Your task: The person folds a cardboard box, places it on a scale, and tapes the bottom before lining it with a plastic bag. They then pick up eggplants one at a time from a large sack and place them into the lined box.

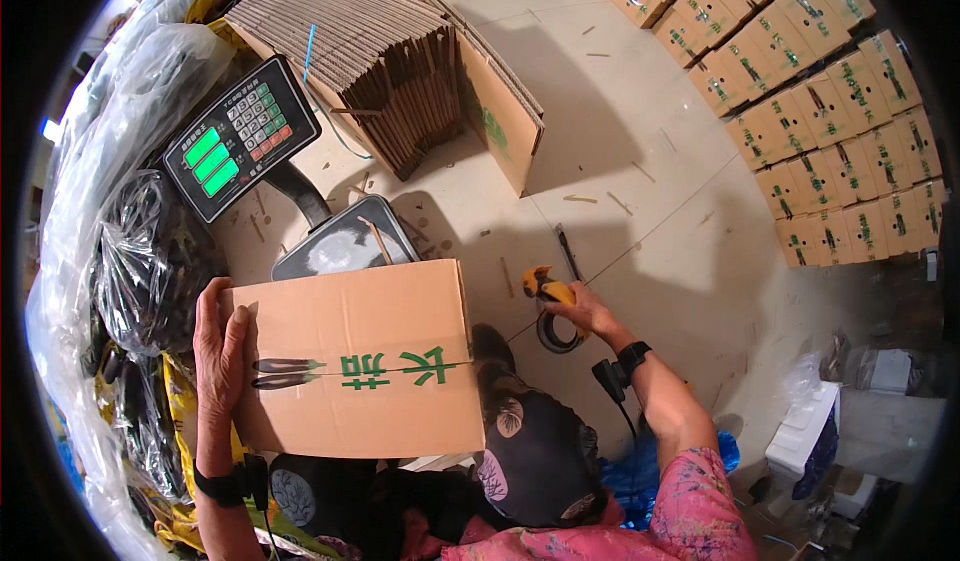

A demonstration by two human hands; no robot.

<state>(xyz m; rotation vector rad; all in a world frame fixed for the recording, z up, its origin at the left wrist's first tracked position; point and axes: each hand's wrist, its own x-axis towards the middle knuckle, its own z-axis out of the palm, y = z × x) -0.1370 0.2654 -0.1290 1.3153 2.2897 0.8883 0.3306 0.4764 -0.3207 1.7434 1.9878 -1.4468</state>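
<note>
A cardboard carton (360, 321) rests before me, across my lap and the near side of the scale platform (330, 247). Its top flaps meet along a seam; the top bears green writing and a print of eggplants. My left hand (222, 343) grips the carton's left end, thumb on top and fingers over the edge. To the right of the carton, my right hand (586, 310) holds a yellow hand tool (553, 288), apparently a tape dispenser, partly covered by the fingers. Right by it are a dark ring (553, 337) and a dark rod (568, 252).
A digital scale display (241, 139) with lit green panels stands beyond the platform. Flattened cartons (352, 43) stand upright behind it. Bagged eggplants (150, 276) crowd the left side. Packed cartons (832, 111) are stacked at far right. White foam boxes (802, 430) sit lower right.
</note>
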